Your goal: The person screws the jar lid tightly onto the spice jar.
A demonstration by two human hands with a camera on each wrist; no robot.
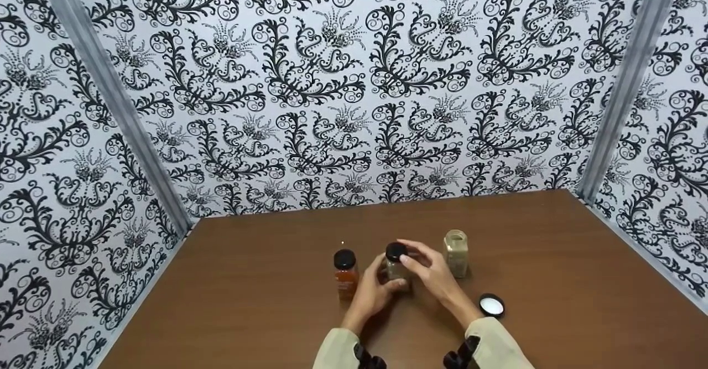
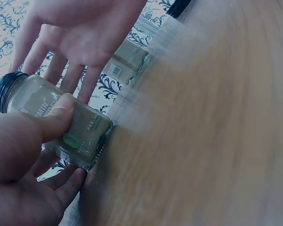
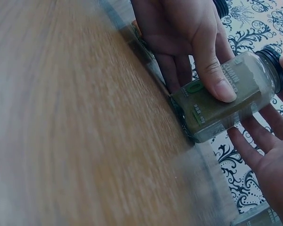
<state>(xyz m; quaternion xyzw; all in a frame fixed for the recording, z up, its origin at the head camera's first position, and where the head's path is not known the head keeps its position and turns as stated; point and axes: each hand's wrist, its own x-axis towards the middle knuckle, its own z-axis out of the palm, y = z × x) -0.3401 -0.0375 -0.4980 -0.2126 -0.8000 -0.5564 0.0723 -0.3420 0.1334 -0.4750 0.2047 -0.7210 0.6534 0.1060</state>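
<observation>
The left arm [image 1: 338, 348] and right arm [image 1: 499, 347] reach forward from the lower edge of the head view and angle inward, bringing the two hands close together. The left hand [image 1: 377, 292] is bent round in a grip, its thumb [image 2: 62, 113] laid flat across the near side and its fingers [image 2: 70, 186] wrapped round from the other. The right hand [image 1: 436, 274] sits slightly farther forward, palm turned toward the left one, its fingers [image 3: 259, 133] nearly straight and spread apart, its thumb reaching inward, separate from them.
</observation>
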